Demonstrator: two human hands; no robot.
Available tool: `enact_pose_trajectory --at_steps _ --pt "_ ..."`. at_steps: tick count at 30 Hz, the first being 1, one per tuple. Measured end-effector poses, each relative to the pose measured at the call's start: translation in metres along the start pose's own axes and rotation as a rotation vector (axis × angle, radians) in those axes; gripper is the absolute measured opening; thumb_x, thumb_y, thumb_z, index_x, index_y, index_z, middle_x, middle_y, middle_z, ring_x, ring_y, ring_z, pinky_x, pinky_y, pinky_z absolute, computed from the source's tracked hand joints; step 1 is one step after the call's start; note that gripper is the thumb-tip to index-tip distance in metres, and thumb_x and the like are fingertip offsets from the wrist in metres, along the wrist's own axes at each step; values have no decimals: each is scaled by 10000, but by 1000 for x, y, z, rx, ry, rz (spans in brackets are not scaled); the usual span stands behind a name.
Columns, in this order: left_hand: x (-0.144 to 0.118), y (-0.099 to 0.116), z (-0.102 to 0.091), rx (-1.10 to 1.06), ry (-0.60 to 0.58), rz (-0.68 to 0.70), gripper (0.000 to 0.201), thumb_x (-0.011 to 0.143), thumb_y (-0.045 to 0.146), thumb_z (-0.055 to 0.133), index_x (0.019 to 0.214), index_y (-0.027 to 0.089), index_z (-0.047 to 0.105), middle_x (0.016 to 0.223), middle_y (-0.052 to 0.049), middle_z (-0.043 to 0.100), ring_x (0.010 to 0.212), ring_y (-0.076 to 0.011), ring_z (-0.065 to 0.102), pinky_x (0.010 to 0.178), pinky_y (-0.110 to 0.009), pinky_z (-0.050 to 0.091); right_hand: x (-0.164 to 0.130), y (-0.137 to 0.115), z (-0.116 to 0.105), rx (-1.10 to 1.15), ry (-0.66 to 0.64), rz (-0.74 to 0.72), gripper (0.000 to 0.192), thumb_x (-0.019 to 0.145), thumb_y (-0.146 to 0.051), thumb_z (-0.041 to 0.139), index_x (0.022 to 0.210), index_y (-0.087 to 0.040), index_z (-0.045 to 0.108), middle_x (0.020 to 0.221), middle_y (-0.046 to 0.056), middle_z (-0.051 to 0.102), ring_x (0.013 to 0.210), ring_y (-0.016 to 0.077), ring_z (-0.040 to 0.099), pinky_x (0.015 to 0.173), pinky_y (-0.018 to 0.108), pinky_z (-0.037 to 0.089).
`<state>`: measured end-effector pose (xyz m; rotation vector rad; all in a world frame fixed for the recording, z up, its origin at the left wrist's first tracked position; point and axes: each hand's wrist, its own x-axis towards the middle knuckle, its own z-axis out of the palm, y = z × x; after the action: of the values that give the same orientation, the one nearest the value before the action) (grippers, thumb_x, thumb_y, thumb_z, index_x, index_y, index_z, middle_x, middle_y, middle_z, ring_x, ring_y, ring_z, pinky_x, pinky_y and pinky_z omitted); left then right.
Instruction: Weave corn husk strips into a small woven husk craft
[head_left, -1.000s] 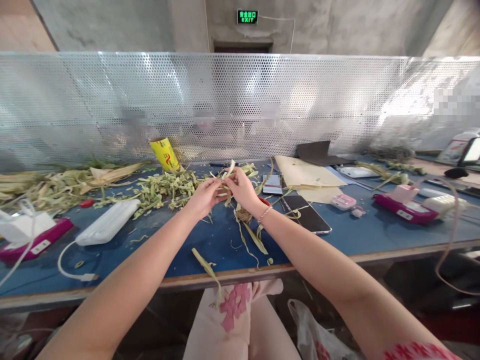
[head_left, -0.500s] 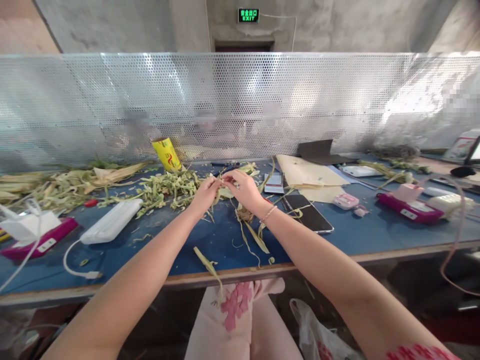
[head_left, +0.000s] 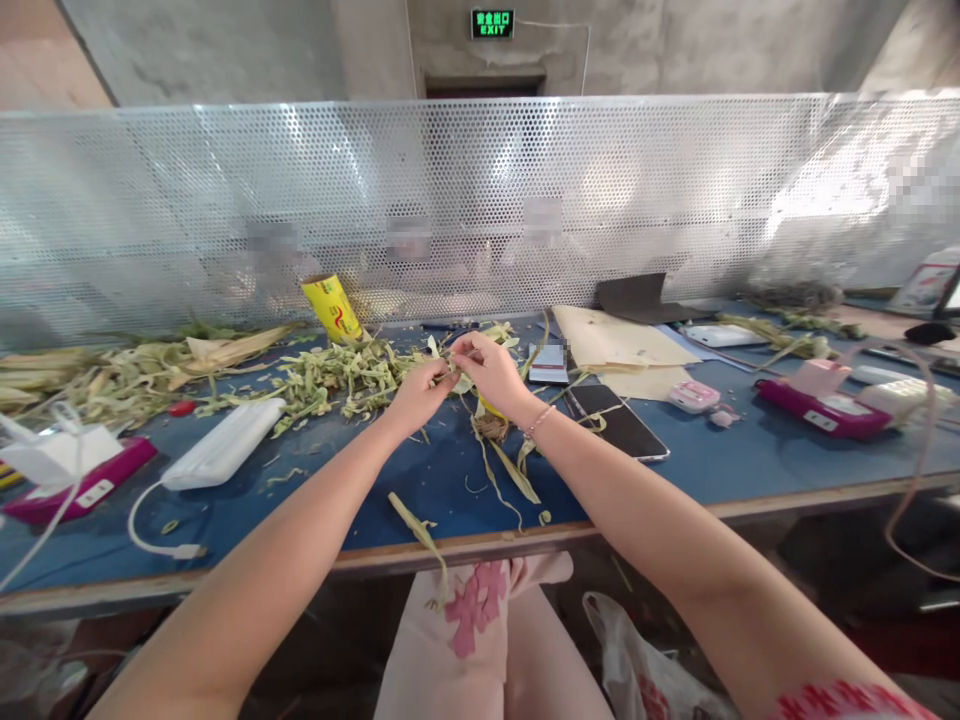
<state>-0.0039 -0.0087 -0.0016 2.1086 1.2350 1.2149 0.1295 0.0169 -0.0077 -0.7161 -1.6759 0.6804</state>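
My left hand (head_left: 415, 395) and my right hand (head_left: 491, 372) meet over the middle of the blue table (head_left: 750, 465), and both pinch the same pale green leaf strip (head_left: 459, 380). Long ends of it hang down to the table below my right wrist (head_left: 504, 470). A pile of cut leaf scraps (head_left: 330, 378) lies just left of my hands. Another loose strip (head_left: 420, 540) droops over the table's front edge.
A yellow roll (head_left: 332, 308) leans at the back by the perforated metal screen (head_left: 480, 200). A white power bank (head_left: 223, 443) with cable lies left, a black phone (head_left: 619, 422) and brown envelope (head_left: 611, 350) right. Pink devices (head_left: 821, 408) sit at far right and far left.
My hands stayed together on the strip and shifted slightly; the strip's upright tip seen one second ago has been folded down between my fingers.
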Motion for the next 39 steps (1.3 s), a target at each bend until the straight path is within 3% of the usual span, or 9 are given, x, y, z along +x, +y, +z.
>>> enact_pose_trajectory --at_steps 4,9,14,20,24,29,36,39 --pt "0 2 1 -14 13 -2 244 716 238 505 510 187 385 515 35 333 509 -109 318 509 -237 231 1 0 -3 -47 4 10 125 721 -244 510 829 -184 531 782 -4 568 595 85 500 636 241 413" --pt "0 5 -3 -57 27 -34 232 753 268 470 538 188 430 482 45 322 482 -105 327 507 -236 251 5 5 -8 -107 40 16 170 769 -315 474 816 -179 564 826 29 584 779 127 543 716 254 416" --pt "-2 8 -4 -73 18 -35 224 762 281 469 560 187 446 484 50 330 466 -96 325 494 -229 264 8 9 -8 -3 3 304 277 799 -402 424 736 -178 574 763 22 589 676 121 542 574 228 405" --pt "-2 6 -4 -126 15 -78 206 751 319 499 588 193 478 457 55 320 425 -92 300 458 -228 241 9 10 -10 99 -50 469 207 756 -347 501 666 -166 545 579 -14 527 502 85 487 481 208 365" --pt "-1 1 -5 -49 26 -87 207 756 302 469 582 191 478 462 51 328 429 -95 313 463 -233 248 12 13 -13 106 88 285 123 707 -285 544 690 -164 533 525 -55 439 450 56 386 460 198 328" --pt "-1 1 -3 33 -136 -89 214 719 268 464 526 175 472 491 43 361 470 -95 349 484 -236 262 11 5 -14 107 181 167 208 649 -327 608 771 -173 542 554 -62 448 498 60 403 508 203 355" --pt "2 -3 2 -121 -168 -214 221 716 273 394 542 163 475 486 34 431 460 -93 382 493 -239 294 2 -5 -6 143 -123 37 146 656 -261 588 753 -160 551 635 -27 519 577 73 482 582 229 417" --pt "2 -4 2 -102 -168 -205 240 714 272 401 519 158 480 449 35 406 433 -86 368 471 -236 277 1 -2 -4 51 -175 -7 124 681 -230 562 779 -161 592 709 9 592 634 93 530 639 255 443"
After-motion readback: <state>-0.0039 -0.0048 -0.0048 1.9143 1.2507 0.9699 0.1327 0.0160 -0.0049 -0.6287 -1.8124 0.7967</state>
